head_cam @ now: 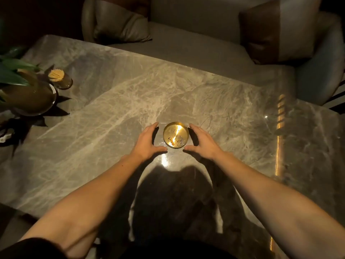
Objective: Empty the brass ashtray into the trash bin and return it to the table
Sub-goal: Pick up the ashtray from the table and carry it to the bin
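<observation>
Left hand [147, 140]: spread and curved, just beside the left rim of the ashtray, holding nothing; whether the fingertips touch the brass I cannot tell
Right hand [202, 140]: likewise spread, cupping toward the right rim, with nothing in it
Brass ashtray [175, 134]: sits flat on the table between the two hands, round and shallow, with a cigarette butt [171, 142] and grey ash inside
Marble table [112, 101]: grey veined top, glossy, with a lamp glare near the ashtray
Toothpick holder [59, 78]: far left, well apart from the hands, next to a potted plant [20, 86]
Sofa [186, 40]: beyond the far edge of the table, with cushions
Trash bin: not in view
Progress: by my reading the task is at its start; the ashtray is full and not yet lifted
Left to do: grasp, carry to the bin, tip out, set back on the table
</observation>
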